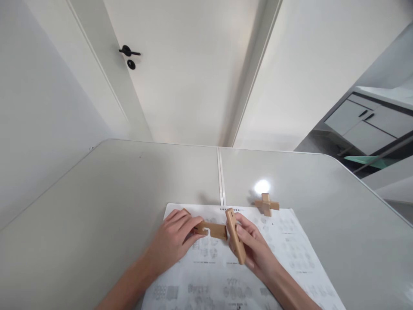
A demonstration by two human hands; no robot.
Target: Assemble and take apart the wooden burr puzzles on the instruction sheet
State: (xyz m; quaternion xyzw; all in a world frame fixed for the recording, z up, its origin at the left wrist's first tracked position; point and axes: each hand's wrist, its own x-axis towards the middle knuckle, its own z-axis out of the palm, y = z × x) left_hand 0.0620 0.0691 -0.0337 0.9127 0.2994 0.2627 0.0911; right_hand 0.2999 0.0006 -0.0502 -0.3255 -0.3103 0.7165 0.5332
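My left hand [180, 232] is closed round the left end of a flat wooden puzzle piece [216, 230], which has a hook-shaped slot cut in its lower edge. Between finger and thumb, my right hand [253, 241] grips a wooden bar [236, 237] that stands slanted across the flat piece's right end. The two parts meet there; whether they are joined I cannot tell. Another bit of wood [186, 211] pokes out behind the left fingers, mostly hidden. Beyond my right hand, a cross-shaped wooden puzzle piece [266, 204] lies at the sheet's far edge.
Under both hands a large printed sheet [222, 275] with small diagrams covers the near part of the pale table [97, 206]. A seam [220, 176] divides the tabletop. Past its far edge are a white door [187, 69] and, at right, a cabinet [361, 120].
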